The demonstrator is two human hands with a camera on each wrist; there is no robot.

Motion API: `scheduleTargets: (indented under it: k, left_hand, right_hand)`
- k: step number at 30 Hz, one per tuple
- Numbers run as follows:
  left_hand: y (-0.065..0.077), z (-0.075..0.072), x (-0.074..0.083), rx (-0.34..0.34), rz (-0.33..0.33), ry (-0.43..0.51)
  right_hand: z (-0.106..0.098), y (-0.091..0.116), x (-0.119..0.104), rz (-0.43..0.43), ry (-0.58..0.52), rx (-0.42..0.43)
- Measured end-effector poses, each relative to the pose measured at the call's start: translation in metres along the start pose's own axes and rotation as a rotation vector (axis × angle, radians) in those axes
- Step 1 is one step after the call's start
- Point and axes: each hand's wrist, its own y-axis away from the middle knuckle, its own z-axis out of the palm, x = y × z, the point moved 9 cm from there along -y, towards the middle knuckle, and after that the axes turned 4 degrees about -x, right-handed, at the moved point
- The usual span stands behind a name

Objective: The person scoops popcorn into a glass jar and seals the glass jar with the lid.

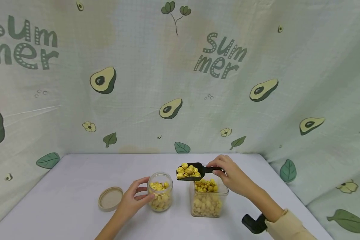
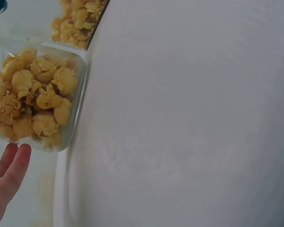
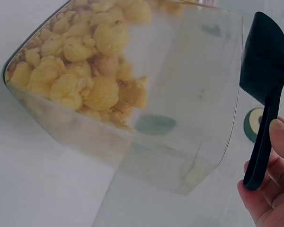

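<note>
My right hand [image 1: 232, 175] grips the handle of a black scoop [image 1: 204, 169], which is heaped with yellow popcorn [image 1: 188, 170]. The scoop is held level above the left rim of a square clear container [image 1: 208, 203], itself partly filled with popcorn. In the right wrist view, thumb and fingers pinch the scoop handle [image 3: 262, 146] beside the container wall. To the left stands a round clear jar [image 1: 160, 196], without a lid and holding popcorn. My left hand [image 1: 135, 196] reaches around the jar's left side, thumb and fingers spread along it; in the left wrist view the fingertips sit right at the jar [image 2: 35, 99].
A round beige lid [image 1: 110, 199] lies on the white table [image 1: 78, 186] left of the jar. Under the right forearm is a black curved object [image 1: 254, 223]. Behind the table hangs a cloth [image 1: 138, 66] printed with avocados and leaves.
</note>
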Motion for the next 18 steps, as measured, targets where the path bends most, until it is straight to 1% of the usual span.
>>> scheduleTargets:
  k: [5,8,18]
  left_hand:
    - [-0.002,0.001,-0.003,-0.002,-0.018,-0.001]
    - [-0.002,0.001,-0.004,-0.007,-0.028,-0.001]
    - [-0.002,-0.001,-0.006,-0.005,-0.081,-0.017]
  right_hand:
    - [0.008,-0.011,-0.005,0.022,0.023,-0.059]
    - [0.012,-0.017,-0.011,0.017,0.049,-0.078]
    - [0.022,-0.03,-0.024,-0.056,0.147,-0.095]
